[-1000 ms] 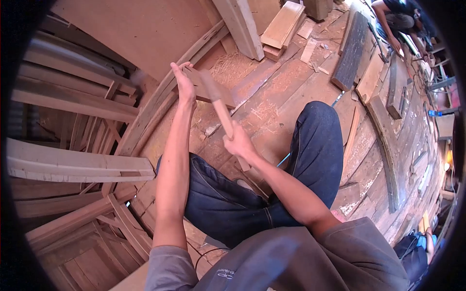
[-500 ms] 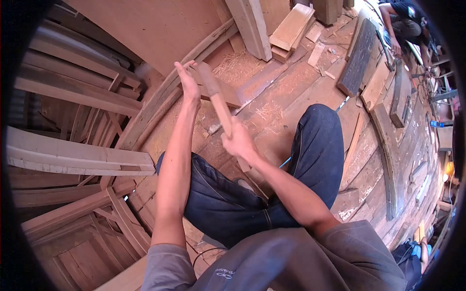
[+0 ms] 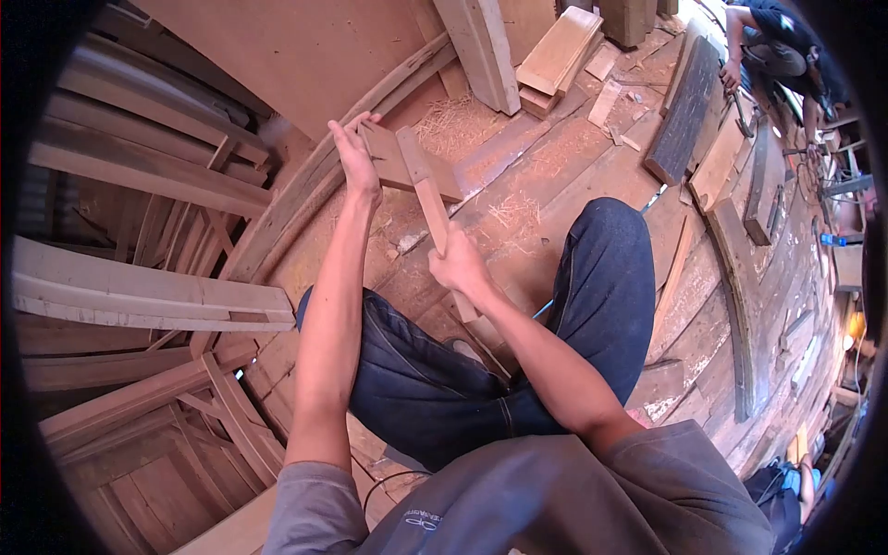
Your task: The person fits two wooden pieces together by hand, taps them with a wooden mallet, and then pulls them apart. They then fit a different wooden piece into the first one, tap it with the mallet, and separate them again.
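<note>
My right hand [image 3: 460, 264] is wrapped around the middle of a long wooden stick [image 3: 431, 205], which slants up and left, its broader end uppermost. Below the fist, the stick's lower end [image 3: 465, 306] shows above my lap. My left hand [image 3: 356, 162] is at the left end of a short wooden board [image 3: 393, 165], with its fingers stretched out and apart, pointing up; the palm side is partly hidden. In this view the stick's upper end overlaps the board, which sits over the floor in front of my knees.
Curved timbers [image 3: 148, 287] and frames stack up at left. Wood shavings [image 3: 516, 215] lie on the plank floor. Boards [image 3: 560, 51] are piled at the back beside a post [image 3: 481, 55]. A dark beam [image 3: 683, 120] lies at right, near a crouching person [image 3: 782, 42] holding a tool.
The stick's upper end has swung slightly to the right, away from my left hand. My left hand has barely shifted. The person at back right has raised a hand with a tool.
</note>
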`<action>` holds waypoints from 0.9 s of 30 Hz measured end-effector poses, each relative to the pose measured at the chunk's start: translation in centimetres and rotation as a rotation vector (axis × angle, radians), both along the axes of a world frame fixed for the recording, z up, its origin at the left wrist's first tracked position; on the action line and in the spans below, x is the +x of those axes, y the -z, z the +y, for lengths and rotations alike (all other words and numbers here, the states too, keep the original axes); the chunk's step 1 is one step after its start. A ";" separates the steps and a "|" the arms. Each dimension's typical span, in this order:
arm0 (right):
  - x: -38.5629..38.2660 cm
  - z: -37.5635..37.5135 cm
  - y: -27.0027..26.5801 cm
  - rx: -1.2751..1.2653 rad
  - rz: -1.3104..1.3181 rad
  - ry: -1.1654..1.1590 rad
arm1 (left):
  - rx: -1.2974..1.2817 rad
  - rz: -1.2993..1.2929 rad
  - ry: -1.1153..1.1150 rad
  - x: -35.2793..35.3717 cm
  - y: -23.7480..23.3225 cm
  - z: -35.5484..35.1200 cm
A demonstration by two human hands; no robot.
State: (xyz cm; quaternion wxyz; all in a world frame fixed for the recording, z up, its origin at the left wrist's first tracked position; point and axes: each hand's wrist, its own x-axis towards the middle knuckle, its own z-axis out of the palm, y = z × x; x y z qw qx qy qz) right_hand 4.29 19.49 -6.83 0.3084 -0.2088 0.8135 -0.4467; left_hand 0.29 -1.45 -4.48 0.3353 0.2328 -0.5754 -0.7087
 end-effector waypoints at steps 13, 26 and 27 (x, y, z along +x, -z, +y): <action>-0.9 -0.2 0.0 -0.113 -0.001 -0.032 | -0.030 -0.030 0.010 -0.5 -1.5 1.1; -0.7 0.4 4.1 0.056 -0.023 0.112 | -0.097 -0.053 0.041 -1.2 -0.3 0.5; -1.2 0.5 4.1 0.087 -0.044 0.093 | -0.049 -0.044 0.026 -1.1 -0.3 0.6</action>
